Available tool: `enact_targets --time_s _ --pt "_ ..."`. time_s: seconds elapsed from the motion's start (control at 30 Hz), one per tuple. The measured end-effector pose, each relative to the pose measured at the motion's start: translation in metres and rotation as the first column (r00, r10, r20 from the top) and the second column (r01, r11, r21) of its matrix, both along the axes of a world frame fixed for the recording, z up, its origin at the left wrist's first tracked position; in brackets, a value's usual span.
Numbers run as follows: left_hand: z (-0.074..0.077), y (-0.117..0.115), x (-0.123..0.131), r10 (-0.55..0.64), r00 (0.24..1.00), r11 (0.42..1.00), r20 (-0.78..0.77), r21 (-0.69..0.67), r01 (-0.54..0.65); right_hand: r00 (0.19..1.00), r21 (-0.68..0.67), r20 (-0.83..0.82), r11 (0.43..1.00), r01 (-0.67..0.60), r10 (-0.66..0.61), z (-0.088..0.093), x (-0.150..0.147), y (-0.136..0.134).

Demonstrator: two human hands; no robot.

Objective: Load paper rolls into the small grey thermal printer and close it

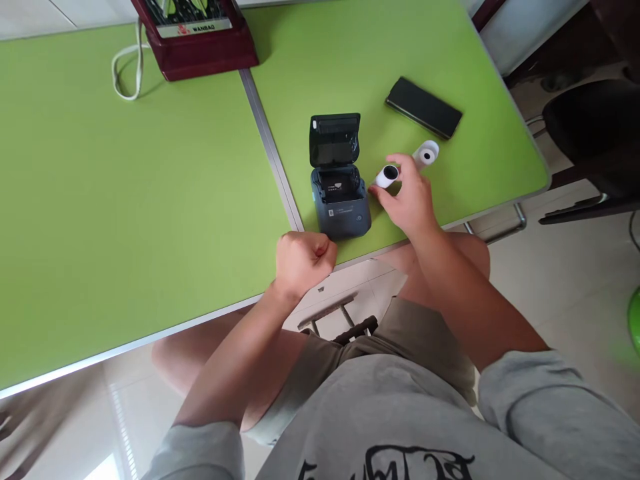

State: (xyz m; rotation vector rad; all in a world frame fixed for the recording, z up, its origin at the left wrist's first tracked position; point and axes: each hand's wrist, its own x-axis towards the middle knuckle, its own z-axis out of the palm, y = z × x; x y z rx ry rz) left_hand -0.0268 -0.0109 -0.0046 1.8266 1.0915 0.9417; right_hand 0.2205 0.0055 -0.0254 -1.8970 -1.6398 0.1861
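A small dark blue label printer [343, 217] stands on the green table with its black lid [335, 140] raised. Its paper bay is uncovered. Just to the right of it, my right hand [413, 197] grips a small white paper roll [384, 180] between thumb and fingers, the roll's dark core facing up. Beyond those fingers is a second white roll [433, 148], partly covered by my hand. My left hand [305, 263] is closed in a fist at the table's front edge, close to the printer's lower left corner. Nothing shows in that fist.
A black phone-like slab [424, 108] lies behind the rolls. At the back left stands a dark red appliance [205, 57] with a white cord [139, 63]. A metal strip [273, 150] crosses the table left of the printer. A dark chair [595, 127] is at the right.
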Motion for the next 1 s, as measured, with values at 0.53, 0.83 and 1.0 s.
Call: enact_targets --time_s 0.53,0.83,1.0 --pt "-0.001 0.000 -0.004 -0.013 1.000 1.000 0.006 0.017 0.013 0.993 0.173 -0.066 0.979 0.107 -0.097 -0.017 0.057 0.021" --pt "-0.001 0.001 -0.004 -0.027 0.999 0.999 0.036 0.019 0.026 0.997 0.116 -0.030 0.991 0.073 -0.070 -0.012 0.054 -0.011" --pt "-0.002 0.001 -0.003 -0.027 1.000 1.000 0.007 0.017 0.027 0.990 0.124 -0.108 0.987 0.107 -0.094 -0.021 0.058 -0.005"
